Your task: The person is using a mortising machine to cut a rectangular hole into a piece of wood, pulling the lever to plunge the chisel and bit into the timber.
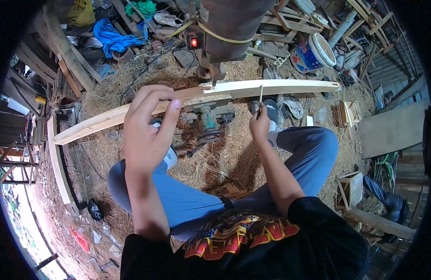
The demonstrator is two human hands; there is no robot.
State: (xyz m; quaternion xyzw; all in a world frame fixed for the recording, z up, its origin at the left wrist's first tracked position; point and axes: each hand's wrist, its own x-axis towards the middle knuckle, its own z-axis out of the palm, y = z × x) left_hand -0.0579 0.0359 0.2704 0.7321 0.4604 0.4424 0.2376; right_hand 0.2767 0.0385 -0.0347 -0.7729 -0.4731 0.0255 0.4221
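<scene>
My left hand [150, 126] is raised over the left part of a long wooden board [96, 122], its fingers bent and a gap between thumb and forefinger. Nothing shows in it. Whether it touches the board, I cannot tell. My right hand [260, 125] is closed around a thin pale rod [261, 94] that points up towards the board's right part [290, 87]; a darker piece shows where the fingers grip it. Between my hands, a metal vise [208, 120] stands under the board's middle, beside a wooden block [210, 99].
A dark cylinder [231, 30] with a red-lit switch [194, 42] hangs above the board. Another pale board [59, 163] meets its left end. Wood shavings and straw cover the floor. A paint bucket [313, 53], blue cloth [113, 37] and scrap wood [290, 23] lie beyond.
</scene>
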